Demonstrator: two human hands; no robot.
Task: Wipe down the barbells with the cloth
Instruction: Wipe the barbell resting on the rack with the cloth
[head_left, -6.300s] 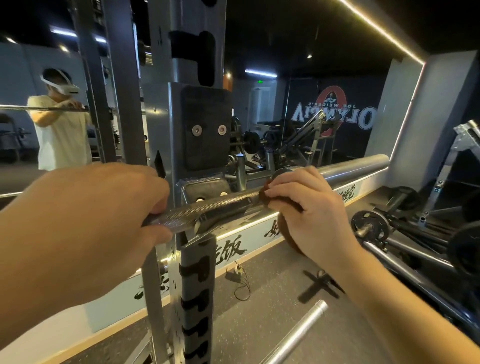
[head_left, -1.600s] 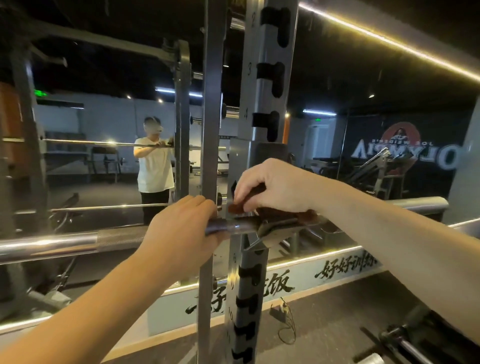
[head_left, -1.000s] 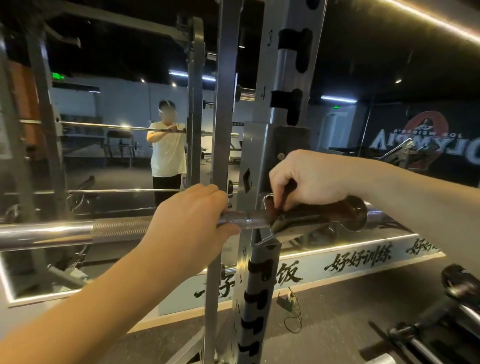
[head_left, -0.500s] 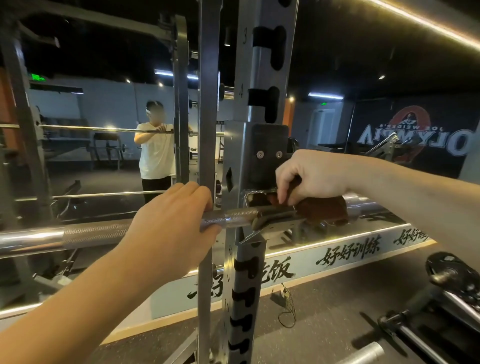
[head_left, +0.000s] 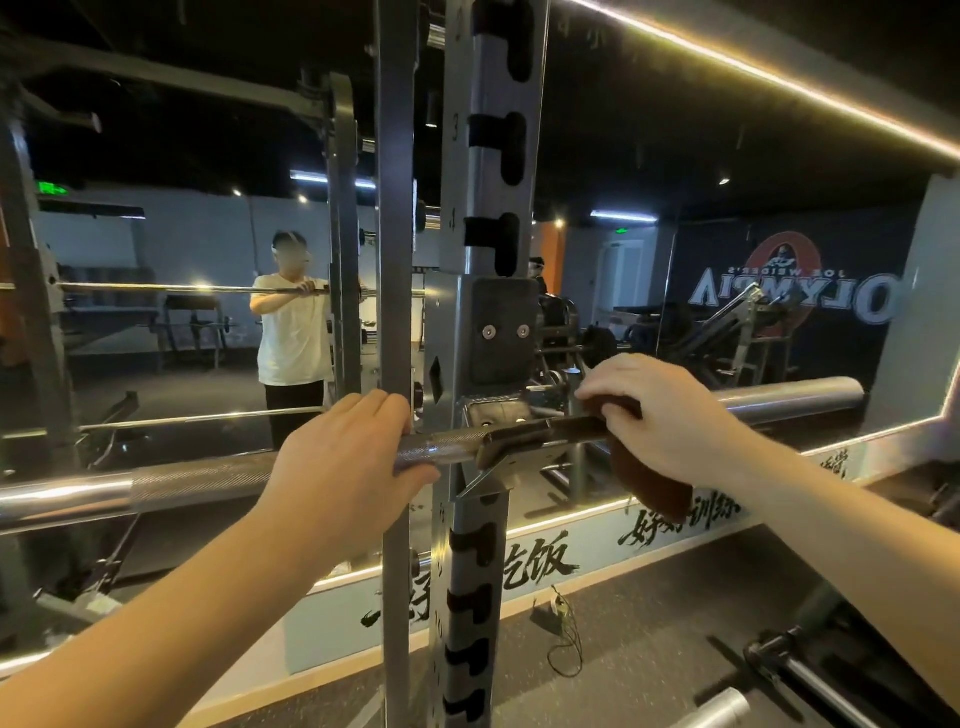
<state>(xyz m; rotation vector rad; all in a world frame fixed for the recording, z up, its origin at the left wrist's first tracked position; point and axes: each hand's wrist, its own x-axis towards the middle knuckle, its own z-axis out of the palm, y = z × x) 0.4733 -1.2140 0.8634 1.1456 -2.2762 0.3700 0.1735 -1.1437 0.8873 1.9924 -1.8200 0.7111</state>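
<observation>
Barbell (head_left: 197, 480) x1, steel, knurled, shiny, level on rack hook (head_left: 514, 448). Cloth (head_left: 652, 488) x1, brown, draped over barbell right of hook. Hands x2: left hand (head_left: 343, 462) wrapped round barbell, right hand (head_left: 670, 410) clutching cloth against barbell.

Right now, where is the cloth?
In the head view, right of centre: the cloth hangs over the barbell under the right hand, just right of the rack hook.
</observation>
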